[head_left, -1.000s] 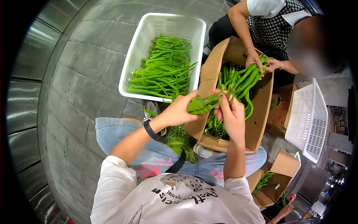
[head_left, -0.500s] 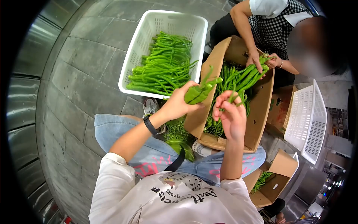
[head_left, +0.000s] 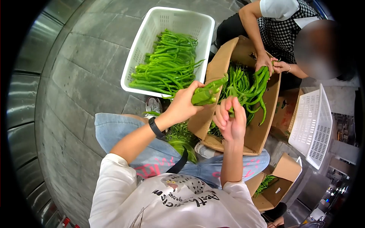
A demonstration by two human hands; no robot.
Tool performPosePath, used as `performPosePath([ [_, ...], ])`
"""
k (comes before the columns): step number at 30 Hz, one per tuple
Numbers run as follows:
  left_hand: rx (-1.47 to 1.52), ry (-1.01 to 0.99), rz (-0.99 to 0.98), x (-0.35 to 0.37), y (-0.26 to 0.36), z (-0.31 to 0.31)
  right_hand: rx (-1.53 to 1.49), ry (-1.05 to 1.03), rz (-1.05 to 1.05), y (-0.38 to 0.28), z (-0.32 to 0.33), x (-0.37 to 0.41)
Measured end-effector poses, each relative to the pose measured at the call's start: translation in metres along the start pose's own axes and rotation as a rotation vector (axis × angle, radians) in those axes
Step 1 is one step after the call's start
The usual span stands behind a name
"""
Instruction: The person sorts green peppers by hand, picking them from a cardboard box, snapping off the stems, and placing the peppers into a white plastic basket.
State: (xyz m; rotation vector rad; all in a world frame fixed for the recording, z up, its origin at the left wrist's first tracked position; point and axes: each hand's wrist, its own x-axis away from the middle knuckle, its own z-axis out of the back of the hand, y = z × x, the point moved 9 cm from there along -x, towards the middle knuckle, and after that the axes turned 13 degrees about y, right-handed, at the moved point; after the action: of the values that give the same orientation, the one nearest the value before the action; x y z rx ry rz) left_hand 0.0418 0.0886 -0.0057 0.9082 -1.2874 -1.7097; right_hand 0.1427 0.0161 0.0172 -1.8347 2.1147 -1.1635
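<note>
Peppers (head_left: 167,64) lie heaped, long and green, in the white basket (head_left: 131,72) on the stone floor at the left, covering most of its bottom, so a good share of the sorting looks done. Just right of it, the person's left hand (head_left: 182,104) is clenched around a small bunch (head_left: 205,95) of peppers, held in the air between the basket's near rim and the cardboard carton (head_left: 262,125). The right hand (head_left: 230,121) is raised beside the bunch with its fingertips drawn together. Whether they pinch a stem or nothing at all cannot be made out. The carton is tilted open toward the person, and the tangled pile (head_left: 243,81) inside suggests plenty is left to go through. At its far edge a co-worker's hands (head_left: 266,62) gather another fistful from the same pile. Further right an empty-looking second basket (head_left: 311,125) stands on edge, and a smaller box (head_left: 277,186) with some greens sits low down. The carton's bottom is hidden by its own wall, a green bowl (head_left: 182,146) under the forearm is mostly covered, and the lens darkens the frame's corners.
</note>
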Motion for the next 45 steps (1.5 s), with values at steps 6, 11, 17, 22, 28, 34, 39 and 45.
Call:
performPosePath([
  [6, -0.423, 0.203, -0.381, 0.007, 0.029, 0.012, 0.445, 0.170, 0.261, -0.008, 0.005, 0.001],
  [11, -0.570, 0.248, -0.484, 0.011, 0.031, 0.013, 0.590, 0.363, 0.452, -0.018, 0.016, 0.002],
  [17, -0.446, 0.197, -0.297, 0.001, 0.028, 0.015, 0.474, 0.410, 0.537, -0.031, 0.033, 0.010],
  [22, -0.459, 0.195, -0.323, 0.006, 0.021, 0.010, 0.566, 0.282, 0.334, -0.013, 0.027, 0.002],
  [28, -0.371, 0.177, -0.308, 0.001, 0.027, 0.015, -0.244, 0.081, -0.125, 0.018, 0.034, -0.006],
  [34, -0.482, 0.180, -0.428, 0.006, 0.022, 0.011, -0.067, 0.020, 0.133, -0.017, 0.011, 0.004],
  [39, -0.789, 0.225, -0.693, 0.017, 0.039, -0.001, 1.157, 0.137, 0.582, -0.041, -0.007, 0.015],
  [45, -0.813, 0.137, -0.764, 0.024, 0.039, -0.007, 1.468, 0.055, 0.943, -0.048, -0.024, 0.023],
])
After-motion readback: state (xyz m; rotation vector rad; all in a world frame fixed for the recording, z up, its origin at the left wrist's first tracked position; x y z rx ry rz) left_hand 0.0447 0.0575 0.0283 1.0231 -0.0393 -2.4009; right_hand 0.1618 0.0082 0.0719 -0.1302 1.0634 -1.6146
